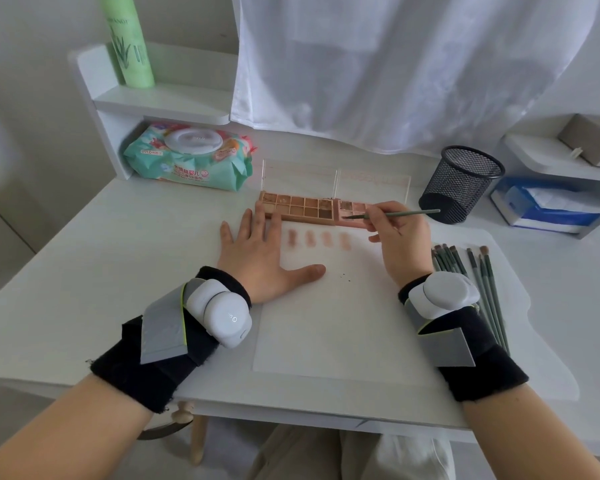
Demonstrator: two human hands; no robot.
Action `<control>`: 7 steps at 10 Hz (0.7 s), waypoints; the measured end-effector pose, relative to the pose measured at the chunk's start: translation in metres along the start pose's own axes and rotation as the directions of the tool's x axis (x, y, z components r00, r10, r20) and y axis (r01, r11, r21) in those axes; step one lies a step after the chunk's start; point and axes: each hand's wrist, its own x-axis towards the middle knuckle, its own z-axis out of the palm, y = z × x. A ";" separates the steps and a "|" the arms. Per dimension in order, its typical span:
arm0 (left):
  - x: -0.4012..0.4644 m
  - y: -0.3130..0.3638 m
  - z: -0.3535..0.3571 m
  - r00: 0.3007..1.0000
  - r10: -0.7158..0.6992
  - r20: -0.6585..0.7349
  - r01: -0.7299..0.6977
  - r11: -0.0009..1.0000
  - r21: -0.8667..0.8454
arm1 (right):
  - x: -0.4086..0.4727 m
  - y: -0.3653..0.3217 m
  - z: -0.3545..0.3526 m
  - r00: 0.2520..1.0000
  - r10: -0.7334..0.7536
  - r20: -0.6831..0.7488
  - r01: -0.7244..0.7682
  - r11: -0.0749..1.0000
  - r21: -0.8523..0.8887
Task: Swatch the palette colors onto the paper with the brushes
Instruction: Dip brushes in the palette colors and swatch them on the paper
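A white sheet of paper (333, 327) lies on the desk with several pinkish-brown swatches (317, 239) in a row near its top edge. Behind it sit two open palettes, a brown-toned one (300, 206) and a pink one (354, 211) to its right. My left hand (260, 252) lies flat with spread fingers on the paper's upper left, fingertips near the brown palette. My right hand (400, 237) pinches a thin green brush (395, 214); its tip rests on a pan of the pink palette. Several more green brushes (475, 282) lie to the right of the paper.
A black mesh pen cup (461, 185) stands at the back right, next to a blue-and-white tissue box (541, 206). A pack of wet wipes (191, 157) lies at the back left under a white shelf (160, 98) holding a green bottle (129, 39). A white curtain (413, 64) hangs behind.
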 end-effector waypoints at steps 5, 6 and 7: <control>0.000 0.000 0.000 1.000 -0.002 -0.002 0.002 1.000 -0.002 | -0.001 -0.003 0.000 0.999 -0.033 0.013 0.033 0.999 -0.022; 0.000 0.001 0.000 1.000 0.001 -0.001 -0.001 1.000 0.001 | -0.001 -0.002 -0.002 0.999 -0.024 0.028 0.025 0.998 -0.065; -0.001 0.001 0.000 1.000 -0.005 -0.011 0.004 1.000 -0.004 | -0.002 -0.004 -0.002 1.000 -0.020 0.010 0.021 0.999 -0.039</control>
